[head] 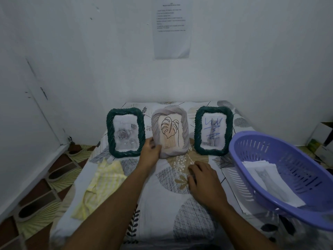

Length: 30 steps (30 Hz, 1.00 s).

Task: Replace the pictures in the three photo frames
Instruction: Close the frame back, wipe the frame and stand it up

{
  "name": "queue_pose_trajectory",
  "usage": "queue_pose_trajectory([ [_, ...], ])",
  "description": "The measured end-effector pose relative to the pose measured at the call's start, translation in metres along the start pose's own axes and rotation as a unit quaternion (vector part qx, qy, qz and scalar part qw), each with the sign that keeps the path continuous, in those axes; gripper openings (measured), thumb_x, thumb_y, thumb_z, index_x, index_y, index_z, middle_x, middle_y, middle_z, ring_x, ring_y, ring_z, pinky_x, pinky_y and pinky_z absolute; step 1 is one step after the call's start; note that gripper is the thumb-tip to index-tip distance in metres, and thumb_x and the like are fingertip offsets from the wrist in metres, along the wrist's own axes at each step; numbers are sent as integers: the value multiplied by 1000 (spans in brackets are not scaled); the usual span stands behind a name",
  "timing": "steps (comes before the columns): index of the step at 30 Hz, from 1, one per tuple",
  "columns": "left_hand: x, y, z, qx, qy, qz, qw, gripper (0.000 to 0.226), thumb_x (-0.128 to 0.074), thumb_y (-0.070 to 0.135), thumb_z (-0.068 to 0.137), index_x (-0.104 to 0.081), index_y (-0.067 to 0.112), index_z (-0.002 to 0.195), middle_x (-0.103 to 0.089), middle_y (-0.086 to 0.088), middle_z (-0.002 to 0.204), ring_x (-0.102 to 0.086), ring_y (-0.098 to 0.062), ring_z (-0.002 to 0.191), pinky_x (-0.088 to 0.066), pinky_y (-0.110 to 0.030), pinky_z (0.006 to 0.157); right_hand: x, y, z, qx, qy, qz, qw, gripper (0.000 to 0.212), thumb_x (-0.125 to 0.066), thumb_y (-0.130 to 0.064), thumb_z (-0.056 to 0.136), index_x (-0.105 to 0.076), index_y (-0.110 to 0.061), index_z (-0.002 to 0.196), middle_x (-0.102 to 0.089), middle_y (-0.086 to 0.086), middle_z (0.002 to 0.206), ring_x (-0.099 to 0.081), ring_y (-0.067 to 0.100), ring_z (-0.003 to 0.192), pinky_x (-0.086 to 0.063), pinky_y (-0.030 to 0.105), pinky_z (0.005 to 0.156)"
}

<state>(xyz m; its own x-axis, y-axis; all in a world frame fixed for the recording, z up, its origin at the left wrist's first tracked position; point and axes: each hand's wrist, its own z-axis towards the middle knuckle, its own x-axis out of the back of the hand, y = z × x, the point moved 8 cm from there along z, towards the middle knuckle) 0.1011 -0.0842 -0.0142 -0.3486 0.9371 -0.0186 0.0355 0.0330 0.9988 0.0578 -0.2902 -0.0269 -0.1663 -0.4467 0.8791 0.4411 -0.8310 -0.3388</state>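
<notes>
Both our hands are at work. Our left hand (150, 150) grips the lower left edge of the pale twisted-rim frame (170, 130), which stands upright in the middle. Our right hand (203, 179) lies on the patterned bedsheet (162, 204) just in front, fingers loosely bent, nothing in them. Beside it stand the green rose frame (126, 132) and the green cat frame (213, 130), which is scribbled blue. Prints (266, 177) wait in the lilac basket (288, 212). We judge the swap barely begun: every frame still stands filled.
</notes>
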Motion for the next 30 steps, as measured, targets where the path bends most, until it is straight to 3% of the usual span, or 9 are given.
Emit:
queue_pose_trajectory([
  [4,-1,9,17,25,7,-40,999,21,-43,7,95,-58,8,108,-67,-7,103,-63,-20,89,-51,-27,65,0,2,1,-1,2,2,1000,31,-46,-30,93,-57,-22,121,-51,-3,127,-45,15,115,-37,31,98],
  [6,-4,13,26,19,-1,-38,999,23,-40,6,95,-62,14,98,-70,-4,98,-64,-21,90,-52,-32,67,-2,3,1,-3,2,6,1000,31,-46,-30,93,-57,-22,122,-50,-3,129,-44,15,117,-36,31,100],
  [10,-11,15,41,20,-17,-48,999,28,-38,6,93,-64,12,103,-71,-7,103,-65,-23,96,-54,-42,81,-4,6,2,-4,12,9,1000,32,-47,-30,92,-58,-23,121,-51,-2,130,-46,14,117,-37,31,99],
  [19,-22,20,60,48,-13,-83,995,24,-40,2,82,-56,15,69,-68,0,66,-61,-21,72,-49,-35,72,-5,8,4,-5,23,14,1000,31,-48,-31,90,-60,-22,118,-53,-2,127,-47,15,114,-37,30,97],
  [25,-18,16,53,16,10,8,1000,17,-39,16,95,-52,19,85,-59,-11,100,-56,-24,91,-46,-42,79,-5,9,4,-1,30,18,999,32,-49,-30,90,-61,-21,118,-54,-1,126,-48,16,114,-37,31,96],
  [27,-18,19,44,-20,15,25,999,15,-41,20,98,-53,20,108,-60,-5,111,-58,-18,97,-49,-39,82,-4,8,4,3,27,17,999,32,-48,-30,90,-60,-21,119,-53,-1,127,-48,15,115,-36,30,97],
  [30,-19,18,31,-60,4,51,997,45,-48,18,96,-37,20,140,-51,3,126,-55,-12,102,-50,-34,84,-5,8,3,1,15,20,1000,36,-45,-32,91,-58,-20,122,-51,-1,130,-45,16,118,-35,31,100],
])
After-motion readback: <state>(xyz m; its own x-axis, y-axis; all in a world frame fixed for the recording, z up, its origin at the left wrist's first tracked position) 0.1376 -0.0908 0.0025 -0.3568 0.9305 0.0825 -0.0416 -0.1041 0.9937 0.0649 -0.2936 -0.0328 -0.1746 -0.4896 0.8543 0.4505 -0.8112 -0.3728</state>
